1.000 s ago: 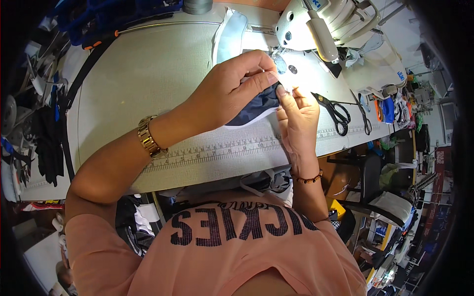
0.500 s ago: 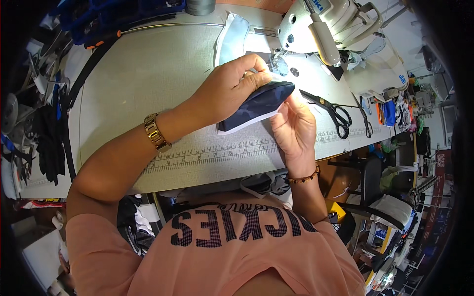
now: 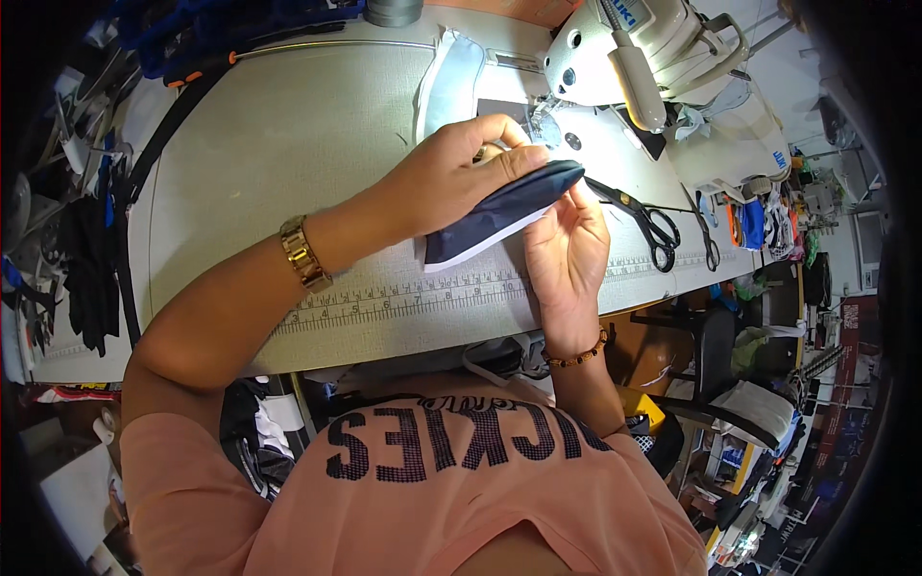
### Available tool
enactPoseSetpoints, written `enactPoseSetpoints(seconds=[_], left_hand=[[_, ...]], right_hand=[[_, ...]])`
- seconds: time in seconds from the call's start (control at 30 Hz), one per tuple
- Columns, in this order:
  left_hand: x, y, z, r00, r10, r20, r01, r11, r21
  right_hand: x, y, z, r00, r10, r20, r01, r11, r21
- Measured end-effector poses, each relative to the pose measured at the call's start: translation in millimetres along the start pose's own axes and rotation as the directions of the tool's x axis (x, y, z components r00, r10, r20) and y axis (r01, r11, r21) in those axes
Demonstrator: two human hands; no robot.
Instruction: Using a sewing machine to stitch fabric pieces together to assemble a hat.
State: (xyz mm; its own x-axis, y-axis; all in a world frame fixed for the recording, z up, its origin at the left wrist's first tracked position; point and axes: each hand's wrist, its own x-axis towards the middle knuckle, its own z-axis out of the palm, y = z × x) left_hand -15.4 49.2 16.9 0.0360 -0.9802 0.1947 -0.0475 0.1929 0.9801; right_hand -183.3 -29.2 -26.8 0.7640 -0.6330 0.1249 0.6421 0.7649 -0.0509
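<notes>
A dark navy fabric piece (image 3: 499, 216) with a white lower edge is held up over the table, folded along its top. My left hand (image 3: 475, 168) grips its upper edge from above, thumb lying along the fold. At its right tip, the fingers of my right hand (image 3: 569, 240) pinch the cloth from below, palm turned up. The underside of the fabric and some fingertips are hidden. Just behind my left hand lies a pale, curved fabric piece (image 3: 449, 82). Black-handled scissors (image 3: 653, 226) rest on the table to the right of my right hand.
The white sewing machine (image 3: 615, 48) stands at the back right, its lamp lit. A printed ruler scale (image 3: 413, 303) runs along the near table edge. Smaller scissors (image 3: 709, 235) lie farther right. A grey thread cone (image 3: 392, 12) stands at the back, beside blue bins (image 3: 230, 24).
My left hand has slid slightly right along the fabric's top edge. The fabric has tilted, showing a narrower dark face. My right hand still pinches its tip.
</notes>
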Motion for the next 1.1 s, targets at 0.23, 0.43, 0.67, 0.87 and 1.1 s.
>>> enactPoseSetpoints(seconds=[0.23, 0.43, 0.67, 0.87, 1.1], left_hand=[[5.9, -6.6, -9.9, 0.989, -0.128, 0.080, 0.151, 0.826, -0.543], [5.4, 1.4, -10.7, 0.979, -0.185, 0.089, 0.202, 0.789, -0.580], [10.3, -10.6, -29.3, 0.997, -0.069, 0.032, 0.070, 0.997, -0.025], [3.0, 4.0, -11.7, 0.837, 0.521, -0.168, -0.354, 0.749, 0.561], [-10.3, 12.7, 9.3, 0.884, 0.448, -0.133, -0.336, 0.807, 0.486]], right_hand=[[-2.4, -9.0, -3.2, 0.990, -0.108, -0.090, 0.106, 0.994, -0.026], [-5.2, -6.3, 0.9, 0.995, -0.097, 0.016, 0.098, 0.994, -0.056], [-7.8, -3.2, 4.9, 0.994, -0.106, 0.023, 0.107, 0.992, -0.066], [-10.9, 11.0, 18.2, 0.958, -0.277, -0.079, 0.249, 0.935, -0.253], [-15.3, 15.8, 24.6, 0.971, -0.240, 0.007, 0.230, 0.919, -0.319]])
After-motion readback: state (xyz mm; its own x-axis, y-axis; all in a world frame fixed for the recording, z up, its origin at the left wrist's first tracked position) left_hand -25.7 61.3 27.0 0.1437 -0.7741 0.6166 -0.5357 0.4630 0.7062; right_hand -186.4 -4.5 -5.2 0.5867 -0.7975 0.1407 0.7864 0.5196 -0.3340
